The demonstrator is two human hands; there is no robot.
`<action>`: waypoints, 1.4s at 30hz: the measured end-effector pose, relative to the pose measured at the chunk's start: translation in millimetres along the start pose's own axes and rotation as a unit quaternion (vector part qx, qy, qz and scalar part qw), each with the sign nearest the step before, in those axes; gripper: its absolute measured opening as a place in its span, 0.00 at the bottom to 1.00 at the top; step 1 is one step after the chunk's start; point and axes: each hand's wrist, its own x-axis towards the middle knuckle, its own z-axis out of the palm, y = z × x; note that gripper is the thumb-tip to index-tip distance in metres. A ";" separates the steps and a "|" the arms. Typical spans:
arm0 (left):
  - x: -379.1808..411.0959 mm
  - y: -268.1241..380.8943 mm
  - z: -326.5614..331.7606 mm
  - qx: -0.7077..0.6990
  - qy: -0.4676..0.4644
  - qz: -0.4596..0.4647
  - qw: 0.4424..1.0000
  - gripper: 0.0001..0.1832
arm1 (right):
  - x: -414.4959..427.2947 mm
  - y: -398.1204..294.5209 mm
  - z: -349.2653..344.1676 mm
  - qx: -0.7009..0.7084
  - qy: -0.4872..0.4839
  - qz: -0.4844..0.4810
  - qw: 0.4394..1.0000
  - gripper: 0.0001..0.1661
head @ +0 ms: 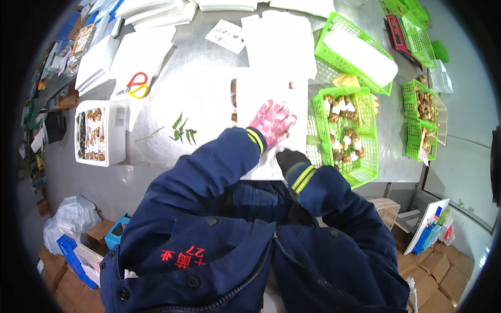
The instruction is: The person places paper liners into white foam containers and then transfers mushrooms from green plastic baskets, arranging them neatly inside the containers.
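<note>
My left hand (274, 121), in a pink patterned glove, lies spread on a white sheet (270, 92) that covers most of a white box. Brown mushrooms (233, 98) show at the sheet's left edge. My right hand (291, 159), in a black glove, is at the sheet's near right corner; its fingers are partly hidden, so its grip cannot be made out. Just right of the hands, a green plastic basket (375, 144) holds mushrooms with white wraps around their stems. Fern leaves (182, 130) lie on the metal table (156, 150) to the left.
Scissors (138, 85) with red and yellow handles lie on white sheets at the left, near a white foam box (113, 133) of packed mushrooms. Another green basket (354, 54) holds a white stack. A red scale (399, 39) and small mushroom baskets (420, 101) stand far right.
</note>
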 end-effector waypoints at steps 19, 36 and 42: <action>9.7 7.6 -28.2 -0.197 0.117 -0.073 0.971 0.33 | 191.5 271.8 -36.0 0.030 -0.042 0.341 0.939 0.24; 10.8 12.8 2.7 -0.057 0.011 -0.113 0.992 0.33 | 232.5 242.6 -94.5 -0.059 0.014 0.304 0.951 0.21; 7.6 8.8 2.2 -0.045 0.058 -0.115 0.991 0.35 | 230.7 207.6 -171.7 -0.103 0.103 0.174 0.974 0.14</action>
